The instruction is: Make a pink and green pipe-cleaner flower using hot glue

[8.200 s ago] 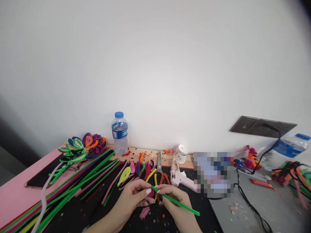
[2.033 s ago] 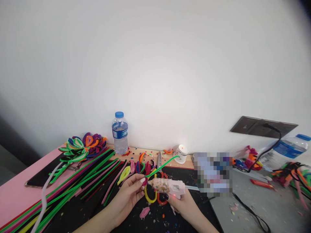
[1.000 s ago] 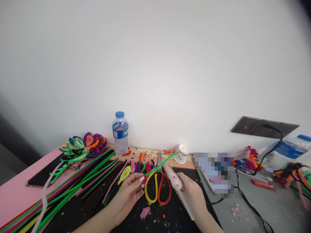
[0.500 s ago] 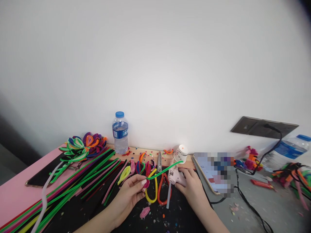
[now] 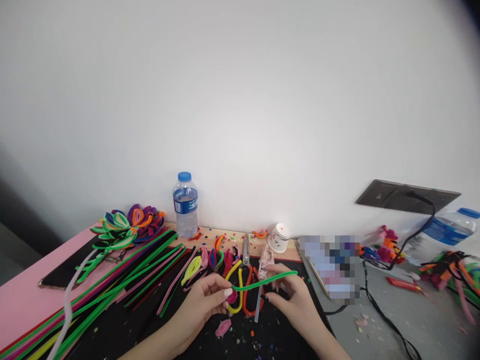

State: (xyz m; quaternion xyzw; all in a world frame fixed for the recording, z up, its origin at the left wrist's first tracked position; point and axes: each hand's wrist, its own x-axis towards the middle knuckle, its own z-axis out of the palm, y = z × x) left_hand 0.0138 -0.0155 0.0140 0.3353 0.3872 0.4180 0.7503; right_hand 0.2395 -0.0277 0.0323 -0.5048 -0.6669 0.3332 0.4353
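Stem (image 5: 264, 282), green and curved, stood raised above the black mat (image 5: 285, 335), its near end pinched by your left hand (image 5: 206, 300) with a magenta piece (image 5: 232, 297). Your right hand (image 5: 294, 300) had thumb and fingers apart; contact was unclear. Steadying this join seemed the step in hand; the next move called for a light right grip. Toward the mat's far edge, glue gun (image 5: 265, 257) and scissors (image 5: 246, 252) crowded the space beneath.

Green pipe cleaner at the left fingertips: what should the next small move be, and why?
Probably the right hand should lightly pinch the green pipe cleaner to steady it: the left hand holds it at one end, beside a magenta piece, while the right hand is open close to the free length.
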